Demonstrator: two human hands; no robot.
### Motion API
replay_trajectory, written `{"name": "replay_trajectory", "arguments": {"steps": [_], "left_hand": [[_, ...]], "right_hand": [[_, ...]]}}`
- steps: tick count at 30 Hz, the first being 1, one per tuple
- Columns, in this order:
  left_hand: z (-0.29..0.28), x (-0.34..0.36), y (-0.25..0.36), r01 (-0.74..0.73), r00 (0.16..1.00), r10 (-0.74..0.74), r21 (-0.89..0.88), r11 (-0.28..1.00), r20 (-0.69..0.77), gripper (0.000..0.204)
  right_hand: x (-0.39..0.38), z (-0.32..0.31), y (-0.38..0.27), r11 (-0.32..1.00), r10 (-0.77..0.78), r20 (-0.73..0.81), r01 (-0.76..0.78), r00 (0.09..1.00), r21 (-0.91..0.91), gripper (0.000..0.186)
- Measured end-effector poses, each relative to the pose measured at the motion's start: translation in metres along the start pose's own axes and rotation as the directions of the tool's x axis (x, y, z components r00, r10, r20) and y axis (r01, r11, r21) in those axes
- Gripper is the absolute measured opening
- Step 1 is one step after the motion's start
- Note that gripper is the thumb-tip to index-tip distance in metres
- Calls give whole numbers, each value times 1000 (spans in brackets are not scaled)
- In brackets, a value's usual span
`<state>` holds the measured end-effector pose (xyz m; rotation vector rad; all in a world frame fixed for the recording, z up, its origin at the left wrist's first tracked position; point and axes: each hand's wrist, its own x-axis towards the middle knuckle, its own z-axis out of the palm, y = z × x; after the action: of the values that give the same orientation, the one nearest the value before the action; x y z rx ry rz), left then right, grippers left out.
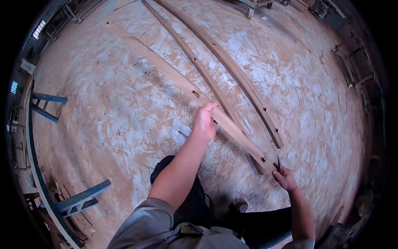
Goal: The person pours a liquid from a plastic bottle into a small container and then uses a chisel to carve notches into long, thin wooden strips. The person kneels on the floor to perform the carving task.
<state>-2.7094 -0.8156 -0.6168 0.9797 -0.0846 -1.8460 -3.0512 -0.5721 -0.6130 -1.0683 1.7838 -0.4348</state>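
Observation:
A long, pale wooden board (174, 76) with small rectangular mortises slants from the far left down to the near right. My left hand (204, 121) is wrapped round it near its middle, thumb on top. At the board's near end, my right hand (286, 179) is closed around a slim, dark, pointed tool (279, 161), whose exact kind I cannot make out. The right fingers also touch the board's end. Beyond it on the floor lie two more long mortised pieces, a narrower one (207, 79) and a thicker one (244, 81).
A shallow whitish dish (179, 133) with a thin dark-handled item in it sits on the floor beside my left forearm. Blue-legged trestles (85, 195) stand at the left. A wheeled cart (251, 11) is at the far side, wooden frames (352, 70) at the right. Pale smears cover the floor (112, 112).

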Motion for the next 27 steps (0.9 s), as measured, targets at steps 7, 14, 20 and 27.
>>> {"name": "replay_trajectory", "arguments": {"steps": [7,14,20,27], "left_hand": [[-1,-11,-11,-21,993,47,234,972,-106,36],[-31,-45,-95,266,963,-209,469,842,-171,42],[-28,15,-78,184,959,-73,404,896,-275,36],[-80,164,-40,-64,928,207,414,908,-311,57]], "right_hand": [[27,54,-70,999,-12,10,12,1000,44,47],[78,132,-104,977,-121,51,110,991,182,36],[68,108,-76,984,-166,-95,172,981,48,36],[7,104,65,950,-163,-319,62,934,-305,35]]}}
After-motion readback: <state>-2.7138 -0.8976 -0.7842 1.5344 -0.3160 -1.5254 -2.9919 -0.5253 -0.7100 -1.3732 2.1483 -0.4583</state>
